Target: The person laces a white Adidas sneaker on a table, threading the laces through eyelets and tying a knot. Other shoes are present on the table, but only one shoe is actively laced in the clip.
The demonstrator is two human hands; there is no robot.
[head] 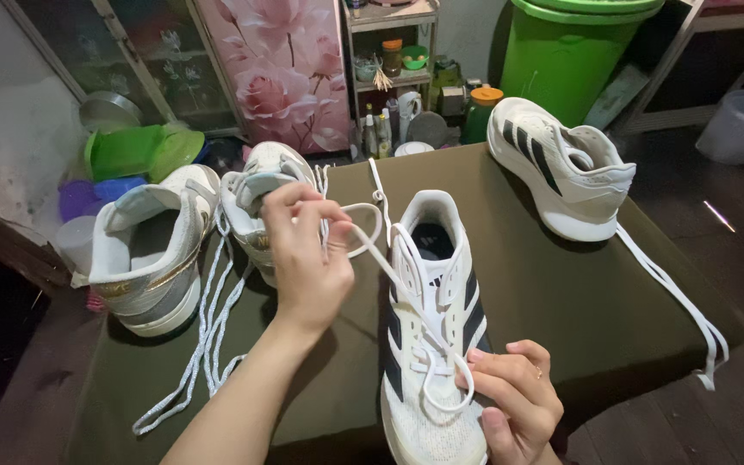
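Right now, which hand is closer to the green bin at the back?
Left. The left hand is raised mid-table pulling a white lace, well below and left of the green bin. The right hand rests low on the striped shoe's toe, farther away.

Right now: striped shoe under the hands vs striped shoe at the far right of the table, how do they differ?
The near shoe points toe toward the camera, seen from above; the far shoe is seen from its side. The near shoe's lace is partly threaded, pulled by the left hand while the right hand steadies the toe. The far shoe's lace trails over the table edge, untouched. Both are white with dark stripes.
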